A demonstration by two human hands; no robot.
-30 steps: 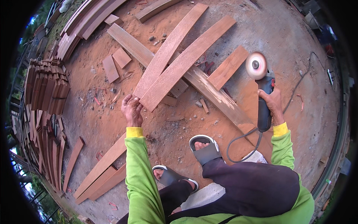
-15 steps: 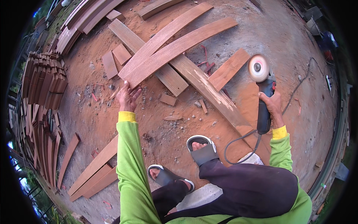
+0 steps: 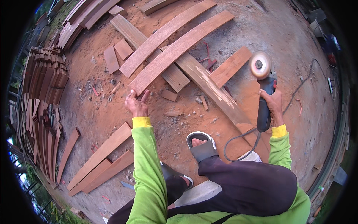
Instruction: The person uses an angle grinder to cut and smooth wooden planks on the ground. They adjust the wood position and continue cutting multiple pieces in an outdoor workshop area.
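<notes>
My left hand (image 3: 137,104) pinches the near end of a long, slightly curved wooden board (image 3: 179,52). That board slants away to the upper right, lying across a thick plank (image 3: 212,89). Beside it, on its left, is a similar curved board (image 3: 164,39), with a gap between them. In my right hand (image 3: 273,104) is an angle grinder (image 3: 264,114), held by its dark body with the round disc (image 3: 260,64) pointing away from me. The disc looks blurred. The grinder is apart from the boards, to the right of a short reddish board (image 3: 231,67).
Stacked boards (image 3: 44,76) stand at the left, with more curved pieces (image 3: 100,160) on the ground nearby. Wood offcuts (image 3: 169,95) and pebbles lie on the sandy ground. The grinder's cable (image 3: 238,158) loops near my knee; another cable (image 3: 298,87) runs along the right.
My left hand has shifted right and toward me with the curved board's near end. A gap has opened between the two curved boards. My right hand and the grinder have barely moved.
</notes>
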